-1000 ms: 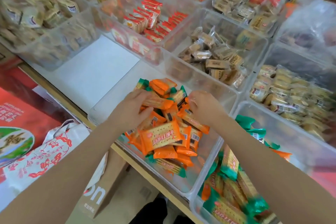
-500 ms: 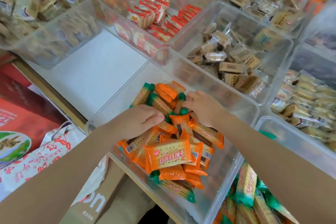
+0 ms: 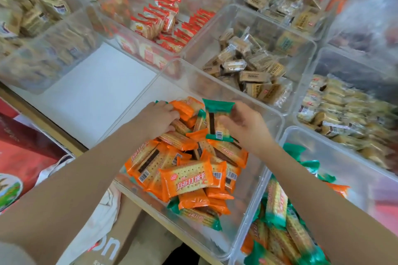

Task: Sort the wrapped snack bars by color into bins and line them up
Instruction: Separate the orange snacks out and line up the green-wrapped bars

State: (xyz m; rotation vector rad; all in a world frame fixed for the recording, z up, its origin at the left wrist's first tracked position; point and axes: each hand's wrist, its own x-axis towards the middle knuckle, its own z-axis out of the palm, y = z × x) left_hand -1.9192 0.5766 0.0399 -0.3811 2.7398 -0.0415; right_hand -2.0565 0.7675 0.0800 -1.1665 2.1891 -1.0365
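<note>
A clear plastic bin (image 3: 241, 211) in front of me holds a heap of orange-wrapped cracker bars (image 3: 187, 178) with a few green-wrapped ones mixed in. My right hand (image 3: 245, 127) holds one green-wrapped bar (image 3: 217, 118) upright above the heap. My left hand (image 3: 157, 118) rests palm down on the far left of the heap, fingers curled onto orange bars; whether it grips one is hidden. The clear bin (image 3: 336, 157) to the right holds mostly green-wrapped bars (image 3: 277, 206), with one orange bar (image 3: 338, 189) among them.
Further back stand clear bins of red-wrapped snacks (image 3: 163, 21) and beige-wrapped snacks (image 3: 252, 66), with more at far right (image 3: 344, 112) and far left (image 3: 32, 19). A white shelf surface (image 3: 94, 92) lies to the left. Below the shelf edge sit a cardboard box (image 3: 120, 241) and bags.
My right hand has lifted a green-wrapped bar out of the orange heap. My left hand slid further back onto the heap. The camera moved closer.
</note>
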